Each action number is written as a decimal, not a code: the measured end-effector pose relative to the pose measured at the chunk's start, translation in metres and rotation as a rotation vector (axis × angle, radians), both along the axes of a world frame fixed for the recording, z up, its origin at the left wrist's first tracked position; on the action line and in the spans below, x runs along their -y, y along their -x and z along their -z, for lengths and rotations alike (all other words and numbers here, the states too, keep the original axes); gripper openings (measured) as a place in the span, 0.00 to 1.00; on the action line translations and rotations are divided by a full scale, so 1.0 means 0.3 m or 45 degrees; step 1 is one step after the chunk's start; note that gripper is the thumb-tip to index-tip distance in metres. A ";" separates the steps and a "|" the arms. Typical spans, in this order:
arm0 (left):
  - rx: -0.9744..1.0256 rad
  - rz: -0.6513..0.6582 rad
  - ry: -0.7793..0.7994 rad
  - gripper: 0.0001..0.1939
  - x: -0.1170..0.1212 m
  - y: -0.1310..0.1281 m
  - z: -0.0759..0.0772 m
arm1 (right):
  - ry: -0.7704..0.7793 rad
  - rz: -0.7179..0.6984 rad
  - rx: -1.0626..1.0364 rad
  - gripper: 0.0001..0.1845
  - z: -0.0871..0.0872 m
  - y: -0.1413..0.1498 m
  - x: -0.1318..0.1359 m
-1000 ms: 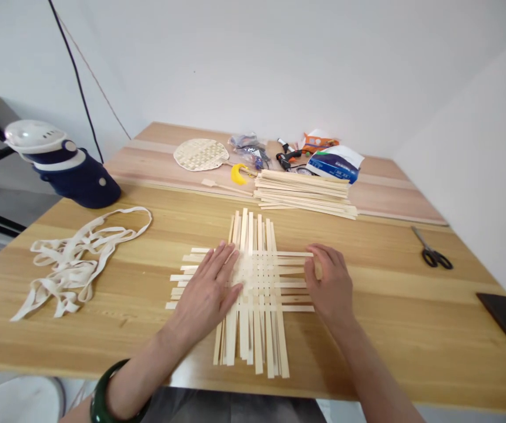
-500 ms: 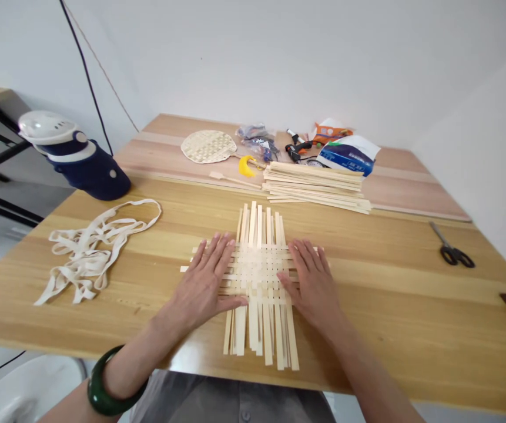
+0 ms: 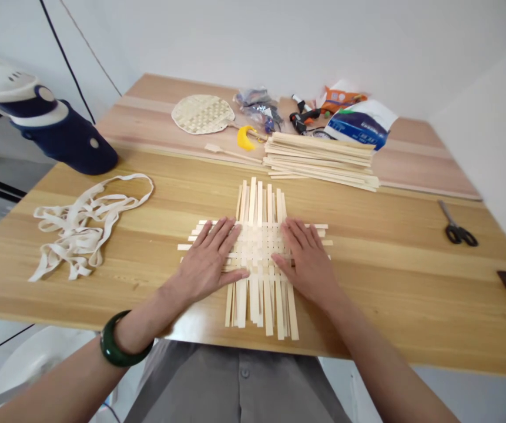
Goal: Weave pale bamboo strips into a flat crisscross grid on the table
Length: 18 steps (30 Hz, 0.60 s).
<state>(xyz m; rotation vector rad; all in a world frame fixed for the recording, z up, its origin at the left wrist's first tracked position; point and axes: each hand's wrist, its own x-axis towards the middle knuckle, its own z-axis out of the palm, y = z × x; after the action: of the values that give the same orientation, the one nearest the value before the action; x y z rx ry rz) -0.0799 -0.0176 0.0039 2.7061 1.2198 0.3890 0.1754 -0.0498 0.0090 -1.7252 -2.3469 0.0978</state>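
A cross-shaped mat of woven bamboo strips (image 3: 259, 247) lies flat on the wooden table (image 3: 402, 282) in front of me. My left hand (image 3: 208, 255) rests on its left side, fingers stretched out and the thumb pointing toward the lower weave. On the right side, my right hand (image 3: 308, 258) lies flat, with its thumb spread toward the centre. Strip ends stick out above, below and to both sides, partly hidden under my hands. A green bangle (image 3: 118, 341) circles my left wrist.
Behind the mat lies a stack of loose strips (image 3: 321, 161). A woven fan (image 3: 204, 114), a yellow banana-shaped object (image 3: 244, 138), a glue gun (image 3: 303, 120) and a blue packet (image 3: 358, 128) sit farther back. White tape (image 3: 80, 235) is heaped left; scissors (image 3: 455, 229) lie right.
The view has tilted down, so the table's contents appear higher. My right hand has slid slightly inward on the mat; my left hand stays on its left side.
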 end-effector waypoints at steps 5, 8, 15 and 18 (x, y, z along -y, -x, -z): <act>-0.032 0.163 0.003 0.59 -0.032 0.030 -0.050 | 0.108 -0.200 0.060 0.44 -0.084 -0.088 -0.007; -0.072 0.236 0.084 0.62 -0.062 0.057 -0.046 | 0.195 -0.288 0.080 0.51 -0.082 -0.128 -0.013; -0.048 0.271 0.319 0.59 -0.097 0.092 -0.022 | 0.378 -0.316 0.058 0.56 -0.054 -0.165 -0.044; -0.018 0.283 0.380 0.54 -0.102 0.097 -0.034 | 0.426 -0.322 0.050 0.53 -0.062 -0.174 -0.055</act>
<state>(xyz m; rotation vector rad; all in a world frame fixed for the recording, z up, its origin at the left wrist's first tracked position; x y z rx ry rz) -0.1090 0.0130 0.0141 2.5496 0.8842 0.1461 0.2274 -0.0332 0.0275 -1.5594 -2.6904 0.5306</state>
